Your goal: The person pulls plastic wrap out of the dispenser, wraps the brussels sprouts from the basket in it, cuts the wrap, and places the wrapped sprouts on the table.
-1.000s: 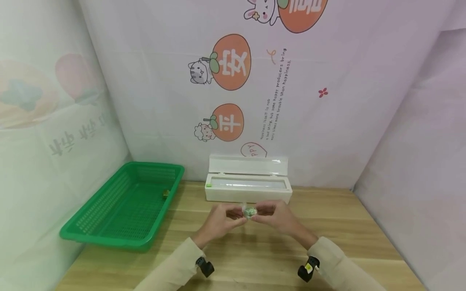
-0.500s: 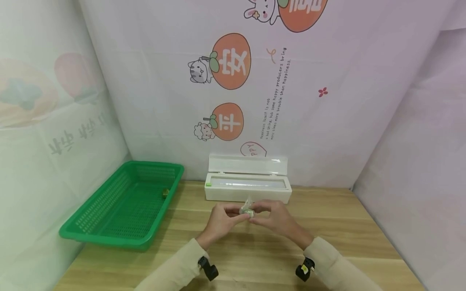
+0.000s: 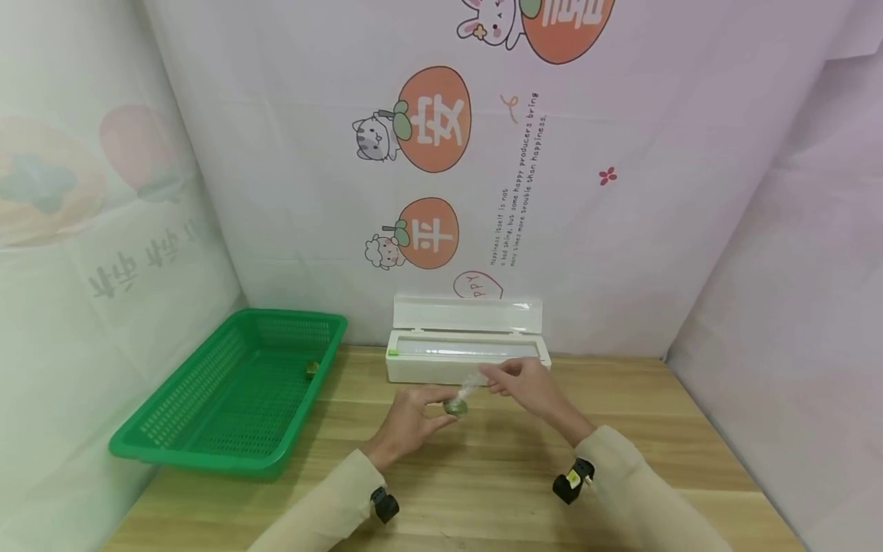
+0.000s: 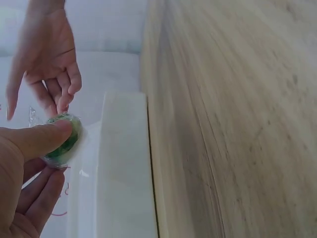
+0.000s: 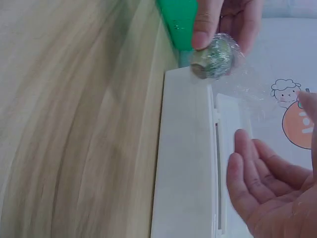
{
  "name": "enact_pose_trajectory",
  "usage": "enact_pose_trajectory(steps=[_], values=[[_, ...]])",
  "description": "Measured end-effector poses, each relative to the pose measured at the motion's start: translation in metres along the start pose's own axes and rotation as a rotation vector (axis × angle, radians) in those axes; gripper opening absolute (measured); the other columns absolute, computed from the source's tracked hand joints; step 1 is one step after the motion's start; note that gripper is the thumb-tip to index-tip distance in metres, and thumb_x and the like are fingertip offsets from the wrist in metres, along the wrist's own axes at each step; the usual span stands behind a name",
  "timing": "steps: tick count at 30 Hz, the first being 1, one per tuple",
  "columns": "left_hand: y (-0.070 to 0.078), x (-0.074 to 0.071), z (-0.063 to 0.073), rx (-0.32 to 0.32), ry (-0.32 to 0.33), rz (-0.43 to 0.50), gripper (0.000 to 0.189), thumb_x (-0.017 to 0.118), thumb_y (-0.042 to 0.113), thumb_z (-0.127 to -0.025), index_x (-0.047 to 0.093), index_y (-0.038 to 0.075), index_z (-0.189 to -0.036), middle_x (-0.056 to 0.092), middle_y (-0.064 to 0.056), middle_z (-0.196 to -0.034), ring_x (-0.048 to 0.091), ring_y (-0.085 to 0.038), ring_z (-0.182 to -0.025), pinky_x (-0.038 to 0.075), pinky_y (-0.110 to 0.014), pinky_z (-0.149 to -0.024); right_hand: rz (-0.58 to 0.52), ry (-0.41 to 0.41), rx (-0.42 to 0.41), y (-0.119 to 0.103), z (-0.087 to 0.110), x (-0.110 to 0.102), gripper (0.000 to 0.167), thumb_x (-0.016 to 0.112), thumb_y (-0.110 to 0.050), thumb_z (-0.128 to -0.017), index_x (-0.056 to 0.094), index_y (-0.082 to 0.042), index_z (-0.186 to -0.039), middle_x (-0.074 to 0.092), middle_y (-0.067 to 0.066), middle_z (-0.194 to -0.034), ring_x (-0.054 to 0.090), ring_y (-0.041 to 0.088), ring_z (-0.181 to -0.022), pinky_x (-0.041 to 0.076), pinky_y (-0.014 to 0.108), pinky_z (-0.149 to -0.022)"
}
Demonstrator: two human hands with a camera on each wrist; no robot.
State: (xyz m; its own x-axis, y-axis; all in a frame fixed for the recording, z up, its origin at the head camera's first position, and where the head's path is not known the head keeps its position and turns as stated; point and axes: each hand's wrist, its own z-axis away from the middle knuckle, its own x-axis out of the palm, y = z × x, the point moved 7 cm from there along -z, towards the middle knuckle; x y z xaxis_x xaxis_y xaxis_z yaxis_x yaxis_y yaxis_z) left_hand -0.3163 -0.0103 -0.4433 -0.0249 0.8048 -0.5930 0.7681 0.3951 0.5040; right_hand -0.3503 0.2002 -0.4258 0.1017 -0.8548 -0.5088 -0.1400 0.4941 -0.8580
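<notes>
In the head view my left hand (image 3: 408,424) pinches a small round green thing (image 3: 455,407) between thumb and fingers. Clear cling film wraps it, its green patches showing through in the left wrist view, where my thumb (image 4: 42,141) presses on it. From its top a twist of cling film (image 3: 471,386) stretches up and right to my right hand (image 3: 527,387), whose thumb and finger pinch the loose end. The right hand's other fingers (image 5: 252,181) are loosely bent. What kind of thing is inside the film, I cannot tell.
A white cling film dispenser (image 3: 428,370), its lid raised, stands against the back wall just beyond the hands. On the left is a green plastic basket (image 3: 265,462) with a small yellowish-green thing (image 3: 312,369) at its right side. Printed cloth walls surround the wooden table (image 3: 607,437).
My right hand has moved up and right, away from the left, drawing the cling film out into a tail. The left hand keeps hold of the green thing, shifting slightly left.
</notes>
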Motion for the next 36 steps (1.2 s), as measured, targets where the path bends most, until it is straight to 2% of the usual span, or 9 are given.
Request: enact_pose_trajectory(steps=[3,7,11,15,22,29,32,36], values=[[0.005,0.0,-0.001,0.071,0.001,-0.093,0.037,0.09,0.007,-0.081,0.079,0.007,-0.116,0.08,-0.008,-0.118,0.079,-0.02,-0.106,0.064,-0.03,-0.092,-0.001,-0.039,0.047,-0.003,-0.003,0.006,0.059,0.074,-0.056,-0.095,0.076,-0.001,-0.118,0.081,0.011,-0.103,0.079,0.024,-0.094,0.065,0.043,-0.089],[0.006,0.003,-0.002,0.105,-0.005,-0.153,0.037,0.09,0.007,-0.082,0.079,0.008,-0.117,0.08,-0.008,-0.12,0.078,-0.02,-0.108,0.063,-0.027,-0.094,-0.037,-0.072,0.026,-0.009,-0.004,0.013,0.041,0.074,-0.036,-0.099,0.077,0.002,-0.112,0.08,0.013,-0.1,0.077,0.022,-0.089,0.066,0.045,-0.089],[0.004,-0.001,-0.003,0.116,0.034,-0.153,0.037,0.09,0.006,-0.081,0.079,0.008,-0.116,0.08,-0.008,-0.118,0.079,-0.019,-0.105,0.063,-0.025,-0.091,-0.075,-0.029,0.009,-0.013,-0.002,0.014,0.026,0.073,-0.02,-0.101,0.077,0.004,-0.108,0.079,0.015,-0.097,0.075,0.02,-0.085,0.067,0.04,-0.084],[0.002,-0.009,-0.007,0.127,0.106,-0.149,0.037,0.092,0.006,-0.077,0.08,0.005,-0.112,0.081,-0.01,-0.113,0.08,-0.021,-0.101,0.064,-0.027,-0.09,-0.114,0.025,0.065,-0.008,0.001,0.015,0.02,0.071,-0.014,-0.101,0.078,0.003,-0.108,0.08,0.013,-0.099,0.076,0.016,-0.086,0.066,0.031,-0.08],[0.002,-0.019,-0.007,0.139,0.182,-0.15,0.037,0.093,0.009,-0.077,0.081,0.005,-0.111,0.081,-0.012,-0.112,0.08,-0.024,-0.101,0.065,-0.033,-0.089,-0.264,0.071,0.118,0.004,0.006,0.027,0.02,0.068,-0.01,-0.103,0.075,0.006,-0.113,0.08,0.015,-0.104,0.076,0.013,-0.089,0.065,0.025,-0.081],[0.01,-0.021,-0.006,0.172,0.246,-0.078,0.036,0.092,0.006,-0.078,0.08,0.003,-0.111,0.081,-0.014,-0.113,0.08,-0.024,-0.103,0.063,-0.029,-0.092,-0.473,0.091,0.154,0.015,0.015,0.043,0.026,0.063,-0.007,-0.105,0.066,0.014,-0.122,0.076,0.017,-0.109,0.074,0.011,-0.09,0.064,0.022,-0.083],[0.015,-0.021,-0.006,0.199,0.291,-0.038,0.035,0.092,0.004,-0.077,0.08,0.002,-0.11,0.081,-0.016,-0.11,0.08,-0.026,-0.101,0.063,-0.027,-0.091,-0.549,0.066,0.154,0.018,0.016,0.05,0.03,0.061,-0.007,-0.106,0.061,0.016,-0.126,0.074,0.018,-0.114,0.075,0.012,-0.094,0.063,0.024,-0.089],[0.016,-0.019,-0.005,0.214,0.352,0.028,0.035,0.091,0.001,-0.078,0.08,0.001,-0.11,0.081,-0.018,-0.108,0.081,-0.027,-0.099,0.063,-0.025,-0.09,-0.667,-0.01,0.159,0.018,0.017,0.057,0.039,0.054,-0.008,-0.11,0.05,0.02,-0.136,0.068,0.02,-0.124,0.074,0.013,-0.102,0.061,0.028,-0.098]])
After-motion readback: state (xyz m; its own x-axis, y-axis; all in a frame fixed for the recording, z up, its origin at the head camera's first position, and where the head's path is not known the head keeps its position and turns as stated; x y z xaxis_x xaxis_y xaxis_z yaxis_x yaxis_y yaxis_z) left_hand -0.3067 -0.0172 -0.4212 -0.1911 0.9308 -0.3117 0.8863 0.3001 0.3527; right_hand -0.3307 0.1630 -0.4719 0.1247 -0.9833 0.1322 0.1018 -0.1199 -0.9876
